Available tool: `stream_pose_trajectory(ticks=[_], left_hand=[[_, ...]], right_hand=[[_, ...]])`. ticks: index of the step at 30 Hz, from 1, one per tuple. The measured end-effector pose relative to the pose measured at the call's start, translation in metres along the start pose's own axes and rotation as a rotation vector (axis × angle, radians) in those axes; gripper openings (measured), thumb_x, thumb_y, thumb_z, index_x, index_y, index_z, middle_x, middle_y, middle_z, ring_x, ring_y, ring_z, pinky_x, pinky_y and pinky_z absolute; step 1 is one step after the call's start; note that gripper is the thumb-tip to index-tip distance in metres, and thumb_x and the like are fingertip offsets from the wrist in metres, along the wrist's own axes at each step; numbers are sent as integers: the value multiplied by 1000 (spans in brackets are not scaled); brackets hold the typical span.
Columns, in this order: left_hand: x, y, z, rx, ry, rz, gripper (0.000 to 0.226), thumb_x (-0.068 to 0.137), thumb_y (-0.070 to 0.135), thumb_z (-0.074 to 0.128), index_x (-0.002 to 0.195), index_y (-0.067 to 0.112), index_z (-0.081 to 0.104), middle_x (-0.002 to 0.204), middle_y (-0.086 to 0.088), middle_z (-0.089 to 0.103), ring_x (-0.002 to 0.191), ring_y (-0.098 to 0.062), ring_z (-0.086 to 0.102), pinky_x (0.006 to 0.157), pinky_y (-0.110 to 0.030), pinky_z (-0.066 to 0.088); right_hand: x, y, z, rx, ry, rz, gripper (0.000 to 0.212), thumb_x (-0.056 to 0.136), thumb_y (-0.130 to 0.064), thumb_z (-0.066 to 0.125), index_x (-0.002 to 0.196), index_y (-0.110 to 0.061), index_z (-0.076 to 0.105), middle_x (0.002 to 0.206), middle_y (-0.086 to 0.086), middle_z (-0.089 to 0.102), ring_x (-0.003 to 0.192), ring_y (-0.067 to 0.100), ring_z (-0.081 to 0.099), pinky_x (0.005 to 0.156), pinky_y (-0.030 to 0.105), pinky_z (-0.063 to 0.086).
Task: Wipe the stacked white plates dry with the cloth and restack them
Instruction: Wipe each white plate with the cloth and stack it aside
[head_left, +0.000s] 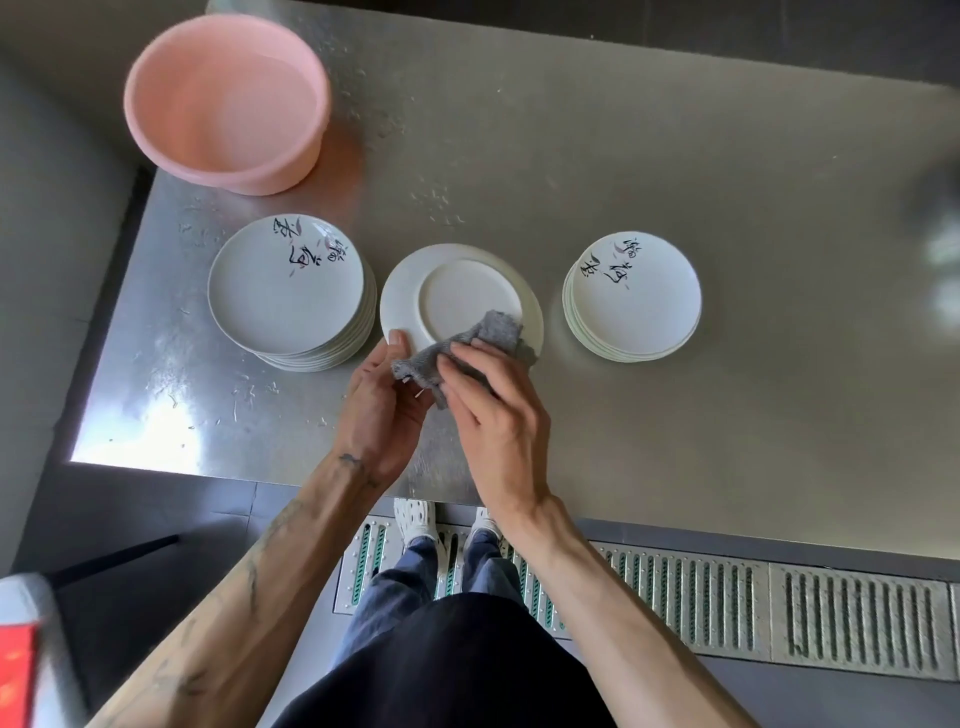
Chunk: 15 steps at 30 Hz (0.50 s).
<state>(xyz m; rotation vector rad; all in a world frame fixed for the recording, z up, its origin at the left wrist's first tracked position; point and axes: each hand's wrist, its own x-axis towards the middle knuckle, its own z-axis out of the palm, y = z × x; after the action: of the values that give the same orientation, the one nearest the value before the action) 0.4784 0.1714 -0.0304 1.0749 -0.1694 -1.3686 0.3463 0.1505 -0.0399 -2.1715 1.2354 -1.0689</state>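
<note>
- Grey knitted cloth lies bunched on the near-right part of the round white plate. The plate is bottom-up, foot ring facing the cam, held between the two stacks.
- L hand grips the plate at its near-left rim: thumb over the edge, other fingers hidden under it.
- R hand has fingers bent round the cloth, pressing it to the plate's underside; a loose end hangs below the fingers.
- Key relation: the plate lies ahead of both hands, away from the body. The cloth covers only the near edge, so the bare far half sits beyond the R fingertips. Likely next: sweep fwd, or the L hand turns the rim round.
- Round plate, so no long axis; any rim point serves as a grip.
- Tall stack of white plates is just left of the held plate, nearer the L hand. Short stack of white plates is to the right, nearer the R hand. Can't tell which is the dried one.
- Both stacks sit on the steel table; round pink plastic basin at far left.
</note>
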Motion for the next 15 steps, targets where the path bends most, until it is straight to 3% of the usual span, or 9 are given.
stream_pose_trajectory(ticks=[2,5,9,12,15], left_hand=[[-1,1,0,-35,9,0,36,111,25,40,95,18,71,90,-6,68,81,-17,65,72,-28,57],[-2,3,-1,-97,32,3,30,111,23,41,124,10,65,114,-5,74,103,-15,71,84,-30,60],[-6,3,-1,-73,30,-6,34,110,25,43,118,20,76,119,1,74,107,-11,70,84,-29,59],[-10,4,-3,-10,-7,-15,36,111,26,41,121,20,75,124,0,72,111,-12,68,86,-30,59],[-14,4,-6,60,-52,-31,35,109,28,43,128,14,69,126,-4,71,112,-14,68,85,-30,59]], right_hand=[[0,3,-1,23,1,-36,24,93,-2,72,116,-8,77,124,5,70,122,21,63,102,37,52],[-7,17,-12,36,37,55,30,91,0,75,120,-6,75,129,6,68,124,20,62,106,37,51],[4,31,-25,165,145,365,27,93,-5,72,121,-6,74,127,4,69,117,10,65,102,23,50],[32,44,-33,256,129,479,22,96,-5,67,115,-6,77,116,-1,75,107,6,68,95,24,52],[65,52,-38,182,-5,466,13,95,-11,64,96,-11,76,82,-15,71,75,-1,59,73,22,48]])
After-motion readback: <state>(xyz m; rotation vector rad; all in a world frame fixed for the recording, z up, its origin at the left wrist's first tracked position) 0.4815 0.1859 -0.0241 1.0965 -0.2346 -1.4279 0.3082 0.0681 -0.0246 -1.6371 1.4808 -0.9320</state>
